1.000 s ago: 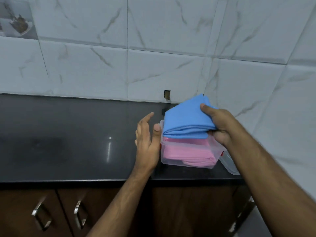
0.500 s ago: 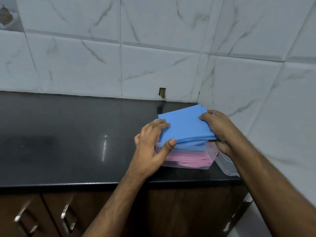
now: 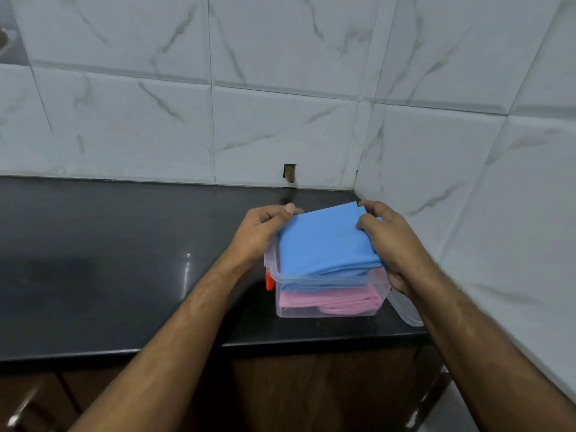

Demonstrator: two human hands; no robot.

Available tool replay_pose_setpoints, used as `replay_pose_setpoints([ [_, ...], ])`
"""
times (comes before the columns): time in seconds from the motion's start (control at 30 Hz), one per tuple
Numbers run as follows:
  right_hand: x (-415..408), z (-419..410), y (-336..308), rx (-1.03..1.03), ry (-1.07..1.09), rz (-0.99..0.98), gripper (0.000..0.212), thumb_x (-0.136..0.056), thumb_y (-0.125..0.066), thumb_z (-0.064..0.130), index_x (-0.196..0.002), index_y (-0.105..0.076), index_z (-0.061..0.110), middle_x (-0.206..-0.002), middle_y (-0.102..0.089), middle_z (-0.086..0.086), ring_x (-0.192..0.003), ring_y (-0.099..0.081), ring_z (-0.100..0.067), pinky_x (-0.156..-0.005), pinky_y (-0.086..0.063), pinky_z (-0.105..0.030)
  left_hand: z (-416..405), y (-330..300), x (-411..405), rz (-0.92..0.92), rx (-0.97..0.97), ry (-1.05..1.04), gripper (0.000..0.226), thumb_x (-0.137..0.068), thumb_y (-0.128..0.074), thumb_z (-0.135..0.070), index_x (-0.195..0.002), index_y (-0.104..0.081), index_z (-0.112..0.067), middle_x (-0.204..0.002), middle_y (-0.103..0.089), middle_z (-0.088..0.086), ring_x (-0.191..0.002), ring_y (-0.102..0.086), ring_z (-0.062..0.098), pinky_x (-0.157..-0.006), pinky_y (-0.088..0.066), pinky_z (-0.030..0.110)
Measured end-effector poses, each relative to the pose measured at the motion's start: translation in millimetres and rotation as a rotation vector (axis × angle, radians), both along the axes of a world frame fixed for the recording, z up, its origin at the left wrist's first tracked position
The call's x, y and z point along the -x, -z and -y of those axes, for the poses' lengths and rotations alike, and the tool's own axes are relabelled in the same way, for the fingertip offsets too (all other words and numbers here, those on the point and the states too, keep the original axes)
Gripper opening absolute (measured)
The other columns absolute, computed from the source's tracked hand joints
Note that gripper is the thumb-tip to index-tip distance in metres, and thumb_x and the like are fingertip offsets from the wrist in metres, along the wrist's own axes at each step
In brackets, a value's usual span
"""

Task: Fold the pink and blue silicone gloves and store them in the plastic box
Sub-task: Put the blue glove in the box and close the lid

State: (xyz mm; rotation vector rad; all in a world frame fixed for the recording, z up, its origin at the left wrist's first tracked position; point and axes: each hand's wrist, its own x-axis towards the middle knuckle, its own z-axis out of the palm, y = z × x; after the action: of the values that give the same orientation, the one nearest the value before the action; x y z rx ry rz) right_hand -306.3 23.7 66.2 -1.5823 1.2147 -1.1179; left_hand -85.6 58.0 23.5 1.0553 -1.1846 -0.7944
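Your left hand [image 3: 261, 232] has come off the side of the box [image 3: 330, 288] and up onto the blue glove [image 3: 327, 241]. A second ago it stood open beside the box wall; now its fingers curl over the glove's far-left corner and grip it. Your right hand [image 3: 389, 241] has shifted from pinching the right edge to curling over the far-right corner, its fingers closed on the fold with the heel of the hand against the box's right rim.

The blue glove has dropped with that. It was held clear above the rim; now its near edge sits inside the box, on top of the pink glove [image 3: 330, 302], which lies folded flat on the bottom. The far half of the blue fold still rides above the rim, tilted up toward the wall.

So the pink glove is stored and the blue one looks about halfway in. You probably need to press the raised far side down until the whole fold lies below the rim. Silicone tends to spring back, so expect it to lift when you let go.

The lid [image 3: 405, 313] lies on the desk [image 3: 124, 260] just right of the box.
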Motion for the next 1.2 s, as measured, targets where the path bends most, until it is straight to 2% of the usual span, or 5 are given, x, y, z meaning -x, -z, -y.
replay_pose_setpoints([
  [0.2,-0.8,2.8,1.4,0.029,-0.017,-0.027,0.056,-0.090,-0.050,0.016,-0.138,-0.060,0.041,-0.130,-0.065,0.009,-0.103,-0.070,-0.022,-0.096,-0.059,-0.045,9.7,9.9,-3.9,-0.221,-0.025,0.054,0.018,-0.097,-0.066,-0.007,-0.109,-0.078,0.001,-0.107,-0.079,0.017,-0.097,-0.076,0.024,-0.080,-0.061,0.030],
  [0.57,-4.0,-10.5,4.1,0.161,0.041,0.020,0.036,-0.082,-0.050,0.027,-0.109,-0.073,0.033,-0.090,-0.074,0.023,-0.079,-0.068,0.005,-0.068,-0.050,-0.023,1.8,7.7,-9.2,0.033,0.173,-0.092,0.012,-0.088,-0.077,-0.002,-0.100,-0.080,-0.004,-0.096,-0.081,0.009,-0.092,-0.077,0.022,-0.086,-0.062,0.034],
  [0.73,0.2,-13.5,5.4,0.209,0.042,0.007,0.035,-0.085,-0.051,0.029,-0.111,-0.073,0.029,-0.102,-0.077,0.011,-0.091,-0.072,-0.009,-0.078,-0.058,-0.033,-1.0,5.6,-10.1,0.080,0.148,-0.087,0.016,-0.091,-0.075,-0.006,-0.106,-0.079,-0.002,-0.101,-0.081,0.010,-0.102,-0.074,0.033,-0.095,-0.060,0.048],
  [0.93,3.1,-26.0,4.4,0.486,0.281,-0.468,0.031,-0.098,-0.044,0.050,-0.104,-0.069,0.033,-0.078,-0.065,0.018,-0.083,-0.065,-0.009,-0.068,-0.049,-0.029,2.5,5.6,-13.8,0.124,0.111,-0.036,0.016,-0.092,-0.075,-0.007,-0.107,-0.080,-0.007,-0.103,-0.081,0.007,-0.104,-0.075,0.029,-0.099,-0.058,0.052],
  [1.2,2.1,-2.3,-22.7,0.509,0.017,-0.824,0.058,-0.098,-0.055,0.056,-0.144,-0.052,0.022,-0.138,-0.049,-0.007,-0.131,-0.047,-0.024,-0.101,-0.043,-0.037,7.9,5.8,-14.8,0.231,0.125,-0.064,0.015,-0.091,-0.077,-0.012,-0.098,-0.083,-0.025,-0.095,-0.081,-0.005,-0.097,-0.075,0.015,-0.093,-0.061,0.042],
])
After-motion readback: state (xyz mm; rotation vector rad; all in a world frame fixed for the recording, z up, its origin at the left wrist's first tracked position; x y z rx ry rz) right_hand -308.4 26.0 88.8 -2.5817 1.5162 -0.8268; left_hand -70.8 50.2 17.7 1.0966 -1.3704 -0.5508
